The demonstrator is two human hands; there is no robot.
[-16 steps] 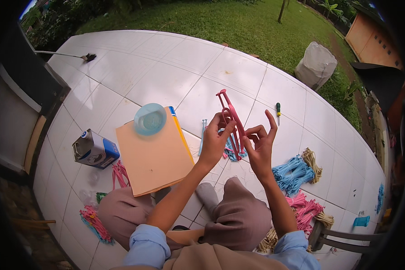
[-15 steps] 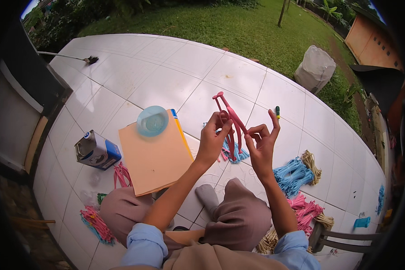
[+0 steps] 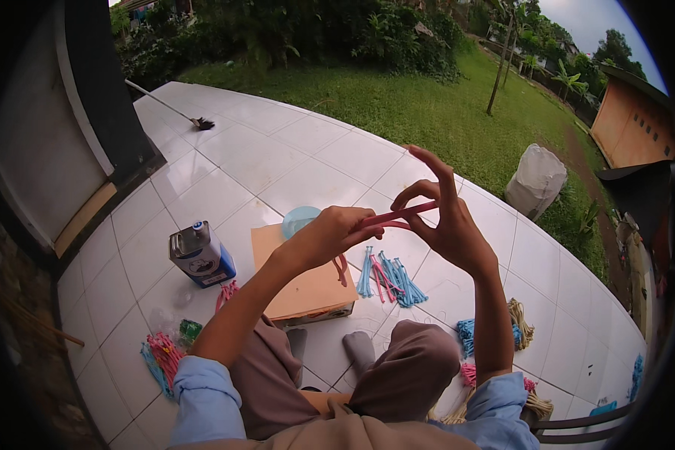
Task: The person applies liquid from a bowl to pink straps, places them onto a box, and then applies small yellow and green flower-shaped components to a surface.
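Both my hands are raised in front of me over the white tiled floor. My left hand (image 3: 330, 234) and my right hand (image 3: 446, 217) pinch the two ends of a thin pink strip (image 3: 397, 217) stretched between them. My right index finger points up. A loose end of the pink strip (image 3: 342, 270) hangs below my left hand. Under my hands lies a bundle of blue and pink strips (image 3: 388, 277) on the tiles, next to a flat cardboard box (image 3: 304, 281) with a pale blue round lid (image 3: 300, 219) at its far edge.
A blue and grey tin can (image 3: 201, 255) stands left of the box. More strip bundles lie at the lower left (image 3: 160, 358) and at the right (image 3: 487, 334). A broom (image 3: 174, 111) lies far left. A white sack (image 3: 536, 180) sits on the grass.
My head has tilted up, showing more garden. My hands have come closer to the camera and the pink strip now lies nearly level between them instead of standing upright.
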